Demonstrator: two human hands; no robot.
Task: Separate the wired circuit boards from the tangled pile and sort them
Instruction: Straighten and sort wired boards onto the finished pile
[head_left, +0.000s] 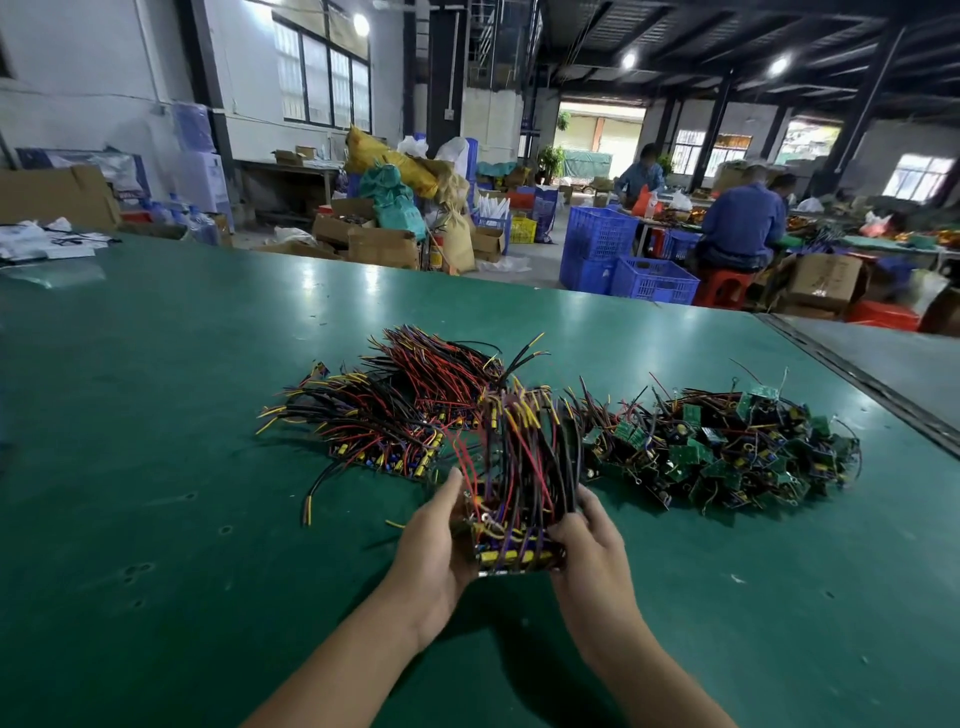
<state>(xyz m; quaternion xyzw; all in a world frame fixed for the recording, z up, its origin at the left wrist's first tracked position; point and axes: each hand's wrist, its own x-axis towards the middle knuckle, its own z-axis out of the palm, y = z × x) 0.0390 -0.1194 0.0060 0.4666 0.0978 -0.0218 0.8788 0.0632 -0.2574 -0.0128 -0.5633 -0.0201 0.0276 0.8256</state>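
Two hands meet over the green counter, and between them is a stack of wired circuit boards, nearer the person than the other heaps. The left hand has its grip clamped on the stack's left side, thumb laid up along the boards. The right hand has its grip clamped on the right side, fingers curled against the edge. Red, black and yellow wires rise from the stack in a loose sheaf.

Behind and to the left lie sorted bundles, their wires running roughly one way. To the right, just beside the raised wires, spreads the tangled pile of small green boards. A loose black wire lies left of the hands. Beyond the counter stand blue crates and a seated person in blue.
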